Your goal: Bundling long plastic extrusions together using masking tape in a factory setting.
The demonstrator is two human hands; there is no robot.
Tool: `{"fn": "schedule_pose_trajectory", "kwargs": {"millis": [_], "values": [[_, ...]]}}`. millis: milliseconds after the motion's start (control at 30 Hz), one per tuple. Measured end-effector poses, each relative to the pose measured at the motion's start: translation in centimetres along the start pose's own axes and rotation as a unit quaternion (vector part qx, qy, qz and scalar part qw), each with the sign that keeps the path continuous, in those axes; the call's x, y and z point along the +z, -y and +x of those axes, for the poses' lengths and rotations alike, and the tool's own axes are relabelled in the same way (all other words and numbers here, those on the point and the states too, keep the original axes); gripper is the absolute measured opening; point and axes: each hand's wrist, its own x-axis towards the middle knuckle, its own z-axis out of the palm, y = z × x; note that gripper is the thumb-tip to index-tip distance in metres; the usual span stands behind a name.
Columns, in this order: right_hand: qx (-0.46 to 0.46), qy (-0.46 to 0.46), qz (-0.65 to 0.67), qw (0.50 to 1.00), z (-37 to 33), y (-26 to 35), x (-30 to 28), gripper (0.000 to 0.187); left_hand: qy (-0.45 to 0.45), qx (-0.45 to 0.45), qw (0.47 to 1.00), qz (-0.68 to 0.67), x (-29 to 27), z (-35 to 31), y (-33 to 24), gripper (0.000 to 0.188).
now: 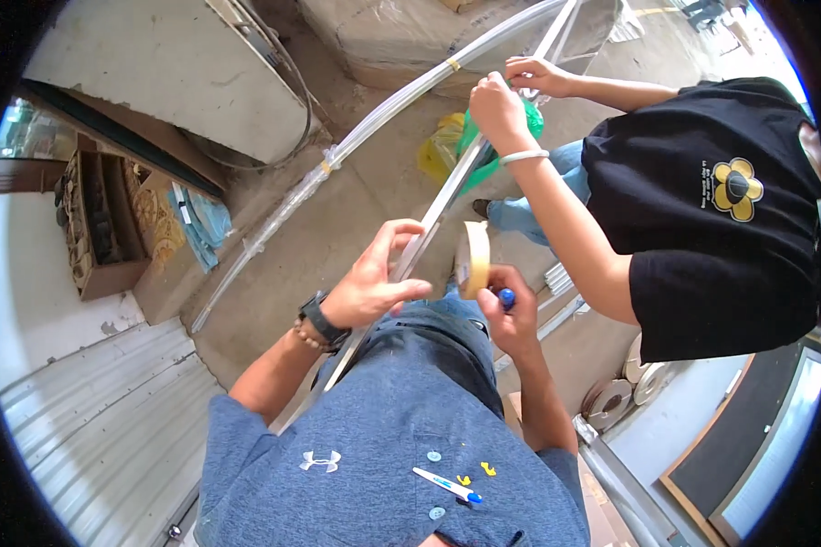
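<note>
A bundle of long pale strips (449, 189) runs slantwise past my body toward the far right. My left hand (370, 279) curls its fingers around the bundle, with the thumb out on the near side. In my right hand (517, 317) is a roll of cream tape (475, 259), held beside the strips and apart from them. A blue-ended object (507, 297), perhaps a pen, pokes out of the same hand. At the bundle's far part, the co-worker's hands (504, 109) are closed around it, over a green plastic bag (533, 118).
Another long bundle of clear-wrapped strips (374, 123) curves across the floor. A yellow bag (442, 146) lies near the co-worker (693, 210) at right. Wooden crates (109, 223) stand left, with corrugated sheeting (91, 401) below. Several flat coils (607, 401) lie lower right.
</note>
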Motion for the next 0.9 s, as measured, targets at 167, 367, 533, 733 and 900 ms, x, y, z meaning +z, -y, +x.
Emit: {"fn": "schedule_pose_trajectory", "kwargs": {"millis": [167,367,533,733,900], "values": [[0.234,0.032,0.189,0.953,2.1,-1.7,0.3,0.021,-0.119,-0.114,0.985,-0.049,-0.8,-3.5,1.3,0.048],[0.394,0.254,0.63,0.619,7.3,-12.3,7.3,0.03,-0.204,-0.14,0.952,-0.181,-1.8,-3.0,4.1,0.05],[0.423,0.34,0.679,0.494,8.0,-12.6,10.4,0.031,-0.217,-0.136,0.958,-0.13,-2.9,-2.9,3.3,0.039],[0.442,0.382,0.677,0.448,8.7,-12.1,11.3,0.034,-0.273,-0.136,0.952,-0.013,-3.6,-2.5,2.1,0.023],[0.0,0.226,0.145,0.963,6.8,-7.5,9.0,0.037,-0.298,-0.16,0.941,-0.005,-4.5,-2.3,1.9,0.024]]}}
